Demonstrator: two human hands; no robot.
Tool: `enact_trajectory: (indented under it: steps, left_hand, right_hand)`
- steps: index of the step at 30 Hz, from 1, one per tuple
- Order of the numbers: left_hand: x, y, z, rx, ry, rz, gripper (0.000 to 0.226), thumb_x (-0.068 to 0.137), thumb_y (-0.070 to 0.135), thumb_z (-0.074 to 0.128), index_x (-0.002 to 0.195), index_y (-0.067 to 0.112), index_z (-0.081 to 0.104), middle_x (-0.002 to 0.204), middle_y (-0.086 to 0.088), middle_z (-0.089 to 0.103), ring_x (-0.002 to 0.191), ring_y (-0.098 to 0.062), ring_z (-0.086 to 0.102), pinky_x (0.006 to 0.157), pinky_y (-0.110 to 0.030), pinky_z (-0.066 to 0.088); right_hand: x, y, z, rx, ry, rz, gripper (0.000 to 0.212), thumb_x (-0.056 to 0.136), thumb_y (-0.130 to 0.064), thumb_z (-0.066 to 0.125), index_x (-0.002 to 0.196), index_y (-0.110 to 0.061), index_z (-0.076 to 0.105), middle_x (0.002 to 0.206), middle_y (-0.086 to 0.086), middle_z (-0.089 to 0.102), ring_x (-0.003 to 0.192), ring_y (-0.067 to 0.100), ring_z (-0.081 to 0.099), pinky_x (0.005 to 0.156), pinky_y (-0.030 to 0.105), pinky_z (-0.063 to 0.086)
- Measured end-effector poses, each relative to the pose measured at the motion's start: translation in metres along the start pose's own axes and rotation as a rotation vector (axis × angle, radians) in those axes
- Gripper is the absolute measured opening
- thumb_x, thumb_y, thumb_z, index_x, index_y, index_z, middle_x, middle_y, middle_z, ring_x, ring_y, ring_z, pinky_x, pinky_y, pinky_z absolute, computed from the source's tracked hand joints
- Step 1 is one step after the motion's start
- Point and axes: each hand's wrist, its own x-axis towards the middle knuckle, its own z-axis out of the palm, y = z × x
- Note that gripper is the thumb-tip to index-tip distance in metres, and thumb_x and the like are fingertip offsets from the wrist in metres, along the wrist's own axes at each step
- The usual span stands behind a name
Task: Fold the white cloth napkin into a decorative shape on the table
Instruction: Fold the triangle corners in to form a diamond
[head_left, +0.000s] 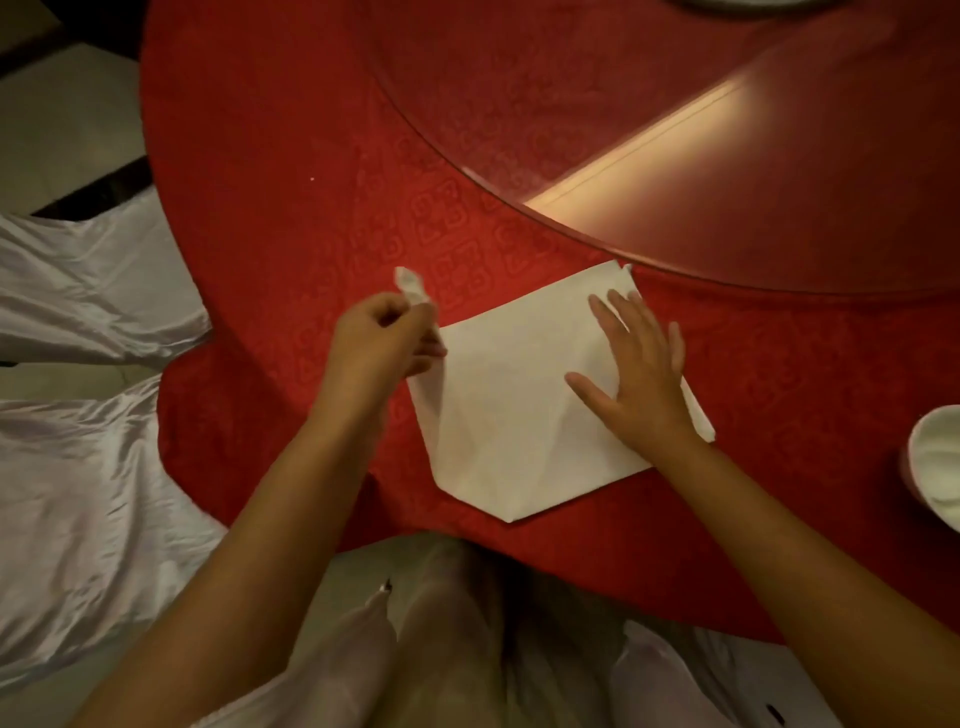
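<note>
The white cloth napkin (511, 410) lies partly folded on the red tablecloth (291, 208), with a point toward the near table edge. My left hand (382, 345) pinches the napkin's left corner and lifts it off the table, the tip sticking up above my fingers. My right hand (636, 374) rests flat, fingers spread, on the right half of the napkin and presses it down. That hand hides part of the napkin's right edge.
A round glass turntable (701, 156) covers the table's far right, its rim just beyond the napkin. A white bowl (935, 462) sits at the right edge. Chairs in shiny white covers (78, 467) stand to the left, beside the table.
</note>
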Motion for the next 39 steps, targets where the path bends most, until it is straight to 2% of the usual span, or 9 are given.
enact_trajectory:
  steps: [2, 5, 11, 15, 18, 21, 25, 34, 39]
  left_hand:
    - [-0.005, 0.007, 0.027, 0.024, -0.112, 0.034, 0.022, 0.085, 0.015, 0.061, 0.064, 0.018, 0.060, 0.053, 0.008, 0.063, 0.053, -0.002, 0.061, 0.050, -0.014, 0.047]
    - [-0.012, 0.009, 0.056, -0.041, -0.222, 0.023, 0.017, 0.085, 0.015, 0.062, 0.069, 0.015, 0.067, 0.060, 0.007, 0.066, 0.060, -0.002, 0.063, 0.056, -0.012, 0.048]
    - [-0.015, 0.001, 0.069, -0.160, -0.320, -0.020, 0.021, 0.091, 0.018, 0.052, 0.099, 0.016, 0.071, 0.104, -0.002, 0.072, 0.098, -0.011, 0.066, 0.086, -0.027, 0.053]
    - [-0.011, -0.022, 0.051, 0.054, -0.064, 0.161, 0.023, 0.091, 0.011, 0.050, 0.105, 0.021, 0.065, 0.104, 0.007, 0.068, 0.100, -0.007, 0.063, 0.088, -0.031, 0.052]
    - [-0.016, -0.049, 0.031, 0.291, 0.012, 0.296, 0.027, 0.088, 0.020, 0.053, 0.114, 0.020, 0.060, 0.112, 0.010, 0.060, 0.102, -0.001, 0.055, 0.087, -0.018, 0.046]
    - [-0.034, -0.075, 0.022, 0.665, -0.034, 0.418, 0.043, 0.074, 0.046, 0.058, 0.105, 0.017, 0.059, 0.101, 0.009, 0.054, 0.091, -0.004, 0.049, 0.076, -0.022, 0.040]
    - [-0.065, -0.098, 0.028, 0.871, -0.188, 0.442, 0.041, 0.065, 0.049, 0.066, 0.092, 0.021, 0.054, 0.087, 0.006, 0.053, 0.079, -0.016, 0.053, 0.067, -0.030, 0.035]
    - [-0.071, -0.109, 0.038, 0.719, -0.182, 0.738, 0.027, 0.085, 0.016, 0.047, 0.107, 0.010, 0.062, 0.112, -0.009, 0.063, 0.110, -0.017, 0.050, 0.089, -0.026, 0.031]
    - [-0.040, -0.105, 0.047, 0.903, -0.213, 0.752, 0.052, 0.094, 0.029, 0.033, 0.144, 0.016, 0.028, 0.154, -0.008, 0.017, 0.144, -0.019, 0.010, 0.115, -0.043, 0.008]
  right_hand:
    - [0.010, -0.025, -0.008, 0.378, 0.075, 0.007, 0.047, 0.082, -0.030, 0.065, 0.126, -0.017, 0.054, 0.128, 0.001, 0.057, 0.124, 0.010, 0.047, 0.108, 0.040, 0.035]
    - [0.020, -0.052, -0.018, 0.880, -0.051, 0.121, 0.027, 0.082, -0.016, 0.066, 0.109, -0.019, 0.064, 0.102, -0.004, 0.069, 0.099, 0.010, 0.065, 0.090, 0.029, 0.052]
    - [0.020, -0.045, -0.012, 0.968, -0.001, 0.229, 0.021, 0.090, -0.012, 0.056, 0.091, -0.029, 0.069, 0.081, -0.014, 0.073, 0.086, 0.006, 0.068, 0.074, 0.019, 0.054]
    - [0.033, -0.030, -0.008, 0.896, 0.000, 0.382, 0.022, 0.092, -0.010, 0.052, 0.084, -0.021, 0.069, 0.080, -0.002, 0.070, 0.075, 0.012, 0.067, 0.067, 0.024, 0.057]
    - [0.048, -0.016, -0.006, 0.693, 0.020, 0.443, 0.018, 0.087, -0.005, 0.054, 0.076, -0.005, 0.069, 0.073, 0.011, 0.068, 0.065, 0.014, 0.060, 0.062, 0.027, 0.051]
    - [0.062, -0.005, -0.004, 0.591, 0.079, 0.496, 0.009, 0.080, -0.002, 0.060, 0.074, -0.005, 0.066, 0.061, 0.008, 0.064, 0.057, 0.015, 0.054, 0.061, 0.029, 0.044]
    - [0.076, 0.004, -0.001, 0.470, 0.138, 0.533, 0.010, 0.078, -0.007, 0.062, 0.072, -0.015, 0.062, 0.057, -0.005, 0.055, 0.058, 0.015, 0.054, 0.063, 0.029, 0.043]
    - [0.091, 0.004, -0.003, 0.135, 0.125, 0.424, 0.014, 0.082, -0.017, 0.059, 0.085, -0.012, 0.071, 0.086, 0.008, 0.072, 0.080, 0.026, 0.065, 0.069, 0.033, 0.050]
    - [0.084, 0.006, 0.000, 0.008, 0.184, 0.415, 0.024, 0.080, -0.017, 0.061, 0.104, -0.017, 0.061, 0.093, 0.003, 0.066, 0.093, 0.026, 0.060, 0.070, 0.029, 0.041]
